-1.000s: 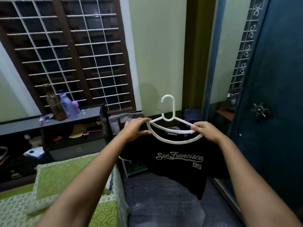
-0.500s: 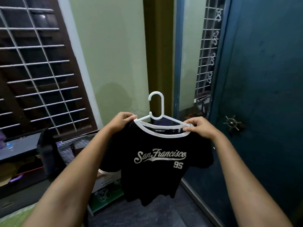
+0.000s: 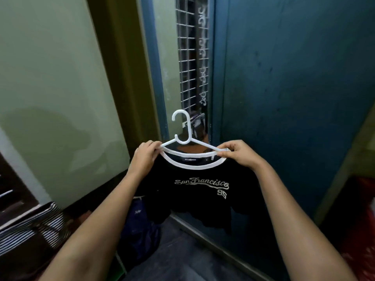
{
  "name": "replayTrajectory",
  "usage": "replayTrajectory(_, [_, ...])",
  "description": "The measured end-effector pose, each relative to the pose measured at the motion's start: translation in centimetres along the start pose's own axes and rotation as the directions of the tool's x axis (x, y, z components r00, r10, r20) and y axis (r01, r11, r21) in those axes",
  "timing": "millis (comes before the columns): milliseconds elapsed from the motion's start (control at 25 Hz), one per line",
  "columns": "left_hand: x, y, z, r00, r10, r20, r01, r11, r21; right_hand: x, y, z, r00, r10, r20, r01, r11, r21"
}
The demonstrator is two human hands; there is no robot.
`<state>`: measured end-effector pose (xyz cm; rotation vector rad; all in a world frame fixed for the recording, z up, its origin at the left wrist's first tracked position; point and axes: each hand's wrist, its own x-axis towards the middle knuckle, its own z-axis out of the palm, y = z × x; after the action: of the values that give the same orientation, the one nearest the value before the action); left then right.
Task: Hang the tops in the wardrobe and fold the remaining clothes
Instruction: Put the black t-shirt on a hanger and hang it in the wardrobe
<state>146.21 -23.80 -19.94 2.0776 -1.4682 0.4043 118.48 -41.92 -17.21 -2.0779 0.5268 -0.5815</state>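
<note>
The left hand [image 3: 145, 157] and right hand [image 3: 237, 154] pinch the black T-shirt [image 3: 200, 191] shoulders against the white hanger [image 3: 183, 136], before the blue wardrobe door [image 3: 294, 98]. Loosening either pinch could let 1 shoulder slip off.

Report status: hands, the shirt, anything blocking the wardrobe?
Left hand and right hand pinch white hanger at shoulders. Black T-shirt hangs on it. Blue wardrobe door ahead; rail not visible.
</note>
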Motion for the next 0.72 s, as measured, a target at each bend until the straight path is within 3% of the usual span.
replayTrajectory(160, [5.1, -0.2, 0.8, 0.988, 0.156, 0.018, -0.149, 0.965, -0.214, -1.4, -0.4, -2.3, 0.991, 0.137, 0.012, -0.135, 0.985, -0.103])
replayTrajectory(280, [7.8, 0.2, 1.2, 0.966, 0.254, 0.04, -0.228, 0.916, -0.33, -2.2, -0.5, -1.6, 0.935, 0.199, -0.294, -0.298, 0.89, -0.345])
replayTrajectory(360, [8.8, 0.7, 1.2, 0.953, 0.295, 0.074, -0.238, 0.875, -0.422, -2.6, -0.7, 0.2, 0.844, 0.119, -0.522, -0.387, 0.81, -0.441])
replayTrajectory(480, [10.1, 0.5, 0.6, 0.923, 0.35, 0.161, -0.219, 0.821, -0.527, -3.1, -1.4, 2.1, 0.712, 0.032, -0.702, -0.296, 0.92, -0.258])
replayTrajectory(560, [11.0, -0.3, 0.1, 0.887, 0.354, 0.297, -0.187, 0.862, -0.471, -3.2, -2.1, 2.4, 0.677, 0.051, -0.734, -0.262, 0.949, -0.176])
replayTrajectory(640, [11.6, -0.5, 0.1, 0.851, 0.346, 0.394, -0.236, 0.924, -0.301, -2.5, -2.6, 3.3, 0.697, 0.068, -0.714, -0.289, 0.938, -0.194])
replayTrajectory(720, [10.9, 1.1, 1.1, 0.873, 0.354, 0.336, -0.281, 0.928, -0.246, -1.3, -2.8, 4.8, 0.72, 0.109, -0.685, -0.329, 0.923, -0.199])
